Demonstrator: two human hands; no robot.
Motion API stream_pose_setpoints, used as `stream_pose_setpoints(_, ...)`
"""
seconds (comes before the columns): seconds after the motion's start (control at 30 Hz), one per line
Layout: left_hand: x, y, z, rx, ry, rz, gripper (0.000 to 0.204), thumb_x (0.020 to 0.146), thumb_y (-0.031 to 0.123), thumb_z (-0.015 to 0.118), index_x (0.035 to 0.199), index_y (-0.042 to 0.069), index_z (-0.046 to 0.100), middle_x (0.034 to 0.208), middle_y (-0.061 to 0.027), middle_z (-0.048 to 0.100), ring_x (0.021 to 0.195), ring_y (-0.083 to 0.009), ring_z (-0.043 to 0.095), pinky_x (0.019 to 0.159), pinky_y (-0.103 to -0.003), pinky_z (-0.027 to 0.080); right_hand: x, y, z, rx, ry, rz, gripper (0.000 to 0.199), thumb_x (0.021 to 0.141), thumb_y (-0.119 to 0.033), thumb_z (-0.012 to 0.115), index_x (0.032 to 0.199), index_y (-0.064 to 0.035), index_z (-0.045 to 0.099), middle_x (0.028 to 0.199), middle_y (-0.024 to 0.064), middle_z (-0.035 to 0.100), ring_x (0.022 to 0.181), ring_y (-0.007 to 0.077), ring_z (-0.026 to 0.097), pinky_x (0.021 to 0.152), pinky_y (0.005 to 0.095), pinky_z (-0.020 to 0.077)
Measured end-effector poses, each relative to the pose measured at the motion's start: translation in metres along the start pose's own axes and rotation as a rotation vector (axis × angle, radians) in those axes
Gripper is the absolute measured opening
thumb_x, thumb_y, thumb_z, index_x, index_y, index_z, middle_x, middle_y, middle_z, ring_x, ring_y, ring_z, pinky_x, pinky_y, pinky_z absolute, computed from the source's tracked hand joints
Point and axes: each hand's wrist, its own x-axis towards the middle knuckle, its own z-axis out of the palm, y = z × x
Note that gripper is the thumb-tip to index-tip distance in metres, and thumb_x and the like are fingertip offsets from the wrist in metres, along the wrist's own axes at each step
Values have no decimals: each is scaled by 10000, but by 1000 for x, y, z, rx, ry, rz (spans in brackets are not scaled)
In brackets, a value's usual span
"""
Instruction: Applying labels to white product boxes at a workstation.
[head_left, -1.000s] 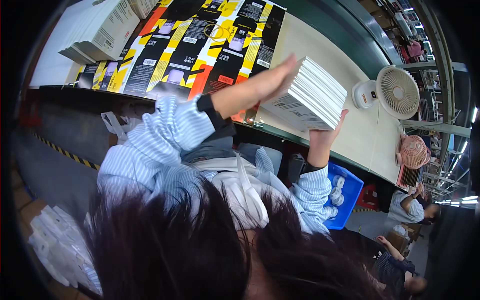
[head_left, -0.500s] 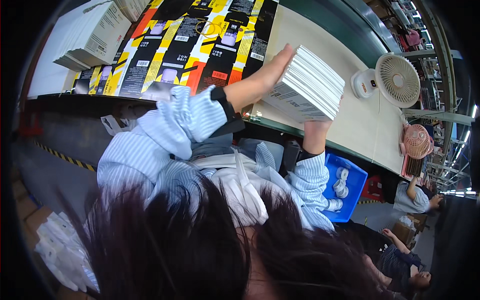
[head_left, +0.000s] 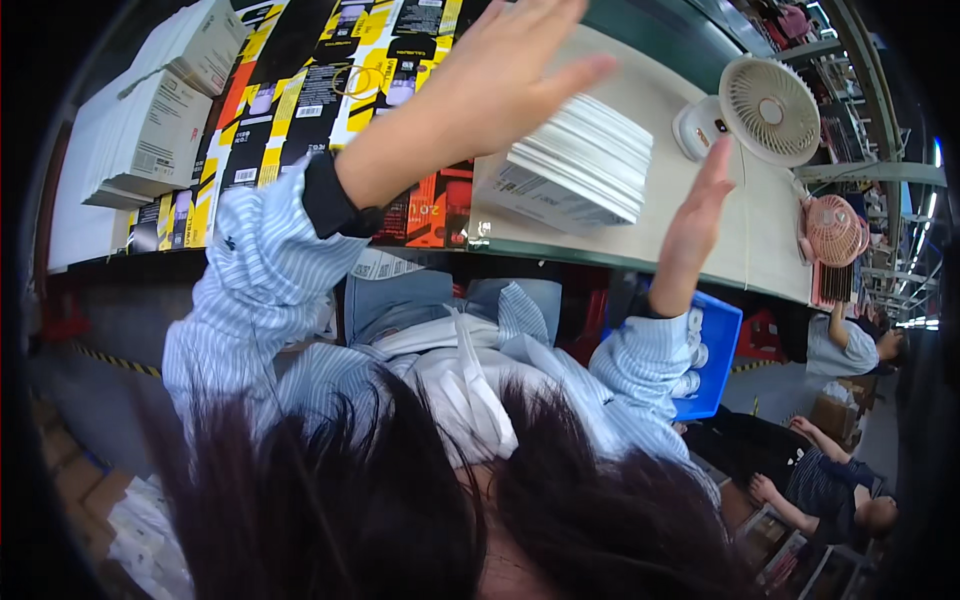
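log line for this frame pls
left hand: open, above white sheet stack | right hand: open, beside stack | stack on table

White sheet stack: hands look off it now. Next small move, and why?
Probably bring both hands back onto the white sheet stack. It lies on the bench with its layers fanned unevenly; the left hand hovers open above it and the right hand stands open beside its right edge.

Stack of flat sheets (head_left: 580, 170): white with grey edges. Tabletop (head_left: 700, 240): beige, green front edge. Printed cartons (head_left: 300, 90): black, yellow, orange and white panels. Sleeves (head_left: 260, 290): light blue with fine white stripes, black cuffs. Desk fan (head_left: 765, 110): white. Second fan (head_left: 832, 232): pink. Bin (head_left: 715, 350): blue.
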Motion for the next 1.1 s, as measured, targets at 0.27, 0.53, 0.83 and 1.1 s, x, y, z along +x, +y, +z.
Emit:
stream_pose_setpoints(0.27,-2,19,17,456,-646,-69,750,860,584,374,1319,-8,357,1364,-178,362,1301,-258,299,1082,-433,178,16,-7,10,-509,-420,-272,501,981,-338,161,1376,-62,298,1433,107,281,1343,262,212,1091,431,26)
stream_pose_setpoints(0.53,4,27,14,439,-590,115,867,810,656,391,1351,-14,291,1392,-176,319,1321,-242,264,1093,-447,112,7,3,7,-367,-520,-111,529,974,-382,118,1385,-95,286,1425,119,292,1346,278,197,1087,444,14)
stream_pose_setpoints(0.83,5,38,25,326,-463,201,1007,706,731,458,1362,-10,269,1406,-171,297,1332,-253,236,1090,-460,114,12,7,3,-52,-532,26,602,952,-468,127,1404,-80,217,1430,162,255,1332,292,224,1088,458,34)
stream_pose_setpoints(1.1,28,53,-15,361,-459,203,911,725,629,544,1328,-18,328,1364,-196,350,1300,-292,287,1083,-450,134,29,-25,-22,-528,-775,-213,930,742,-585,554,1418,-87,154,1408,211,267,1328,341,209,1079,501,77)
